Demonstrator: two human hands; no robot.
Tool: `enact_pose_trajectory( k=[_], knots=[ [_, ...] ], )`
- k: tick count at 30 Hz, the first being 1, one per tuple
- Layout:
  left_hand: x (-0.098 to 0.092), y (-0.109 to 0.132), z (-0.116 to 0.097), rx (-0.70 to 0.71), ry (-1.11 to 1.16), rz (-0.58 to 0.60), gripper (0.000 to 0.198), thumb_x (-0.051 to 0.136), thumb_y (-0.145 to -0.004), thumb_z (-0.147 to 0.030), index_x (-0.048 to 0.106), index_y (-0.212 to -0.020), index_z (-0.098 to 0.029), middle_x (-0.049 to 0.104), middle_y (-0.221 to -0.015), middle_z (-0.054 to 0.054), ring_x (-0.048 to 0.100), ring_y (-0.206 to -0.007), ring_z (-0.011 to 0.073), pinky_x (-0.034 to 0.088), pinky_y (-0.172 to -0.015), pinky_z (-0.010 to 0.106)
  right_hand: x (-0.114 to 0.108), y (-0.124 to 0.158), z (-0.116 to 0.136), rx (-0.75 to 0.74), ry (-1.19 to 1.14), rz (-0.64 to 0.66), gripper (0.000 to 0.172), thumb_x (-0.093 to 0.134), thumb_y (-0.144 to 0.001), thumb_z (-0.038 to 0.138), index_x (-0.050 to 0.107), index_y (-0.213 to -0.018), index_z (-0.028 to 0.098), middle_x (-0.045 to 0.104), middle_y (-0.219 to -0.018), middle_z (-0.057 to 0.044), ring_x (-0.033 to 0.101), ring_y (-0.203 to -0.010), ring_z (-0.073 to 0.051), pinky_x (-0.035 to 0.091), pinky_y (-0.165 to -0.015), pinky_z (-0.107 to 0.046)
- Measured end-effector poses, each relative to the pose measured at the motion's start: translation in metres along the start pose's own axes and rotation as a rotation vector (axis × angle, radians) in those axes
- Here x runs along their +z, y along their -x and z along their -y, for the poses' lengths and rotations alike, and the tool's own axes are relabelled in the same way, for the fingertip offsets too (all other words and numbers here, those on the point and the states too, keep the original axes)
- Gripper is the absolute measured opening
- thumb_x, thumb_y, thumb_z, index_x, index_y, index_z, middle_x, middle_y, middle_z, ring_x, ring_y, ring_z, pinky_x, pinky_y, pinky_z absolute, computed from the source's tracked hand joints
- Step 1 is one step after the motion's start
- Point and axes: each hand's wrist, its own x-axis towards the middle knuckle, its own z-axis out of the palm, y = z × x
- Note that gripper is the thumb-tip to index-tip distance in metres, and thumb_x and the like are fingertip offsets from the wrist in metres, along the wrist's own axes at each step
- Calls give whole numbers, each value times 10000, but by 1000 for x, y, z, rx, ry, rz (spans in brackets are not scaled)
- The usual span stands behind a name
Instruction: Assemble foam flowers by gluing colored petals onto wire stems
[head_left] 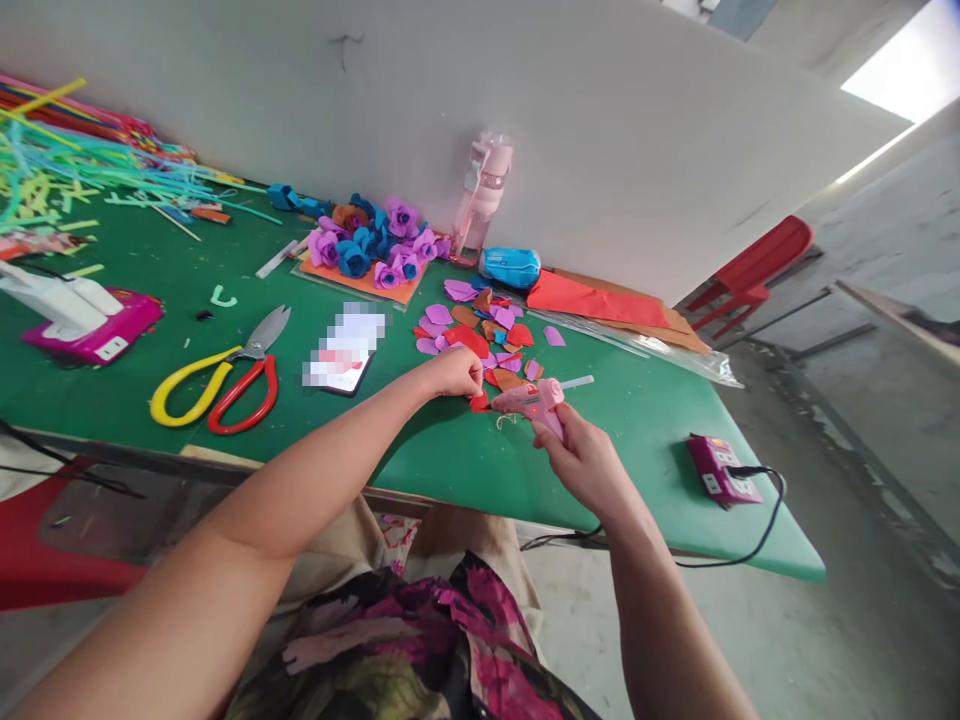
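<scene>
My left hand [459,373] is closed in a pinch on a small red piece [478,402] near the table's front edge. My right hand [574,440] is wrapped round the handle of a pink glue gun [534,398], and a clear glue stick [577,382] pokes out of its back. The gun's nozzle points left and is at the red piece; whether they touch is unclear. Just behind my hands lies a loose pile of purple, red and brown petals [466,340]. Thin glue strands [507,420] lie under the gun.
Purple and blue flowers [375,245], a pink bottle [484,195] and a blue pouch [510,267] stand behind. A phone [345,350], scissors [225,375] and coloured strips [97,165] are leftward. At right, a power block [721,470] has a cable hanging over the edge of the green table [645,440].
</scene>
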Motion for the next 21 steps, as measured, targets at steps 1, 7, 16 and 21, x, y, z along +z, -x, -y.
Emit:
enact_pose_trajectory(
  k=[1,7,16,21],
  knots=[
    [0,-1,1,-1,-10,1,65,610,-556,-94,605,-505,-134,583,-488,-7,498,-505,106,321,-468,217,-1,0,-2,7,1,-2,249,380,-856,418,510,-785,218,625,-689,-37,535,-565,-172,299,-513,-238],
    [2,-3,4,-8,-15,7,51,599,-558,-94,613,-528,-132,590,-499,0,486,-495,108,325,-477,227,-6,3,-5,36,-9,-7,270,368,-861,440,515,-826,216,641,-719,-45,535,-555,-170,306,-513,-245],
    [0,2,-2,8,53,17,79,589,-521,-65,593,-472,-127,561,-460,-12,472,-492,100,308,-480,223,6,3,15,-1,6,10,245,369,-865,403,514,-864,206,656,-748,-64,570,-616,-195,334,-552,-256],
    [1,0,-1,23,57,30,92,606,-512,-77,568,-449,-132,517,-423,-33,439,-468,87,291,-472,221,7,2,18,-14,7,22,241,368,-866,390,522,-870,204,658,-742,-62,572,-621,-194,333,-557,-253]
  ],
)
